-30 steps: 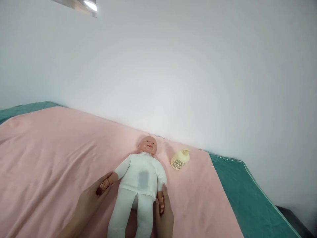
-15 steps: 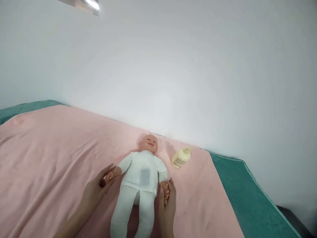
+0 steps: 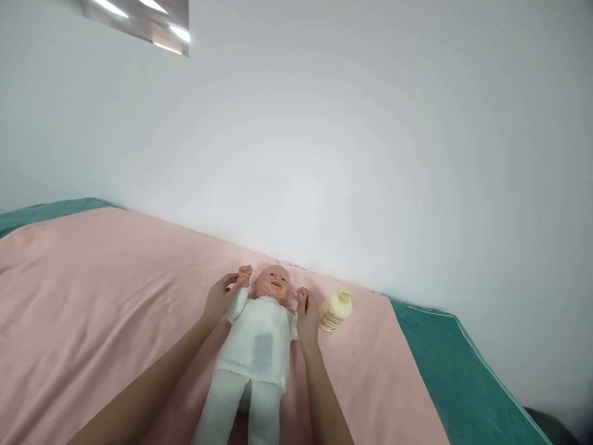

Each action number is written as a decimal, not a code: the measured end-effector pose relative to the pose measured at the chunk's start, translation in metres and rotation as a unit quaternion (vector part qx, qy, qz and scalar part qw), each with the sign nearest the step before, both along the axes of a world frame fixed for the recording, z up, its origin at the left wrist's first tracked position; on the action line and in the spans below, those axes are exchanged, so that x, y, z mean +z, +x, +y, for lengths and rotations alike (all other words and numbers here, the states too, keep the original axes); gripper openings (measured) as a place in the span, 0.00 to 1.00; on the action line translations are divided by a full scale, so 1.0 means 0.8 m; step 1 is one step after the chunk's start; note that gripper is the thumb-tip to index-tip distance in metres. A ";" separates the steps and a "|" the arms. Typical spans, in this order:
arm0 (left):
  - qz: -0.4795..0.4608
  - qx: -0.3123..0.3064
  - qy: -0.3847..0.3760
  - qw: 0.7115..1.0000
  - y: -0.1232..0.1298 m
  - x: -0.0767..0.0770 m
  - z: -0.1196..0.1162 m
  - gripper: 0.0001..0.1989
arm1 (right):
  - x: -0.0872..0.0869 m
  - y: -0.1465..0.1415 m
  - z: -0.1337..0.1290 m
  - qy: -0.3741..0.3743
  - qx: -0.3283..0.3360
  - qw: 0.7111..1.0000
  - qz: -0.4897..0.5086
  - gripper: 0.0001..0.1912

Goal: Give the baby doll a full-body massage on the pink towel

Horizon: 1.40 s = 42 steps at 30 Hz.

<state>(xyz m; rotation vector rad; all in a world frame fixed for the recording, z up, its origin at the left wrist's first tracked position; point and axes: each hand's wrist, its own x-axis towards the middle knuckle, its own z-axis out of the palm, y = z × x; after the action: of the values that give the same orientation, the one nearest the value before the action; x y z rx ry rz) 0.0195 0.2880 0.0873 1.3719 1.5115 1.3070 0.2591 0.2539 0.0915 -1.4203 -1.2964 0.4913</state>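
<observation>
A baby doll (image 3: 257, 346) with a white cloth body and a grey patch on its front lies on its back, head away from me. My left hand (image 3: 221, 301) is closed around the doll's arm at the wrist, on the left of its head. On the other side, my right hand (image 3: 307, 318) grips the doll's other hand, raised beside the head and mostly covered by my fingers. Just right of my right hand a pale yellow bottle (image 3: 335, 312) with dark print stands at a tilt in the view.
Under the doll spreads a pink blanket (image 3: 115, 296), wrinkled at the left. A green cover (image 3: 445, 352) shows beyond it on both sides. Behind rises a white wall (image 3: 324, 136), with a shiny reflective panel (image 3: 143, 25) at the upper left.
Both my hands have moved up and away from me, bringing the doll's arms from beside its hips to beside its head. The view has shifted slightly; the bottle still stands on the blanket.
</observation>
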 end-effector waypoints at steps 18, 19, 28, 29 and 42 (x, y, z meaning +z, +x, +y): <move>0.099 -0.027 -0.046 0.994 -0.015 0.005 0.007 0.23 | -0.016 -0.001 0.005 0.010 -0.028 0.999 -0.026 0.23; 0.092 -0.023 -0.042 0.995 -0.019 0.007 0.002 0.23 | -0.015 -0.002 -0.001 0.018 -0.025 0.999 -0.020 0.23; 0.017 0.024 -0.031 0.999 -0.098 0.008 -0.059 0.31 | -0.001 0.018 -0.085 0.026 -0.105 0.994 0.020 0.20; 0.006 0.026 -0.035 0.999 -0.106 0.004 -0.066 0.32 | 0.001 0.014 -0.086 0.021 -0.128 0.991 0.015 0.19; -0.048 0.052 -0.100 0.992 -0.146 -0.051 -0.114 0.29 | 0.033 -0.136 0.071 -0.001 -0.105 0.994 -0.038 0.14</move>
<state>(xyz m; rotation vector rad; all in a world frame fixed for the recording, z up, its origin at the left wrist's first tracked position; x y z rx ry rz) -0.0974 0.1966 0.0462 1.1025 1.6183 1.2285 0.1502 0.3104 0.1179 -1.5696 -1.1894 0.2983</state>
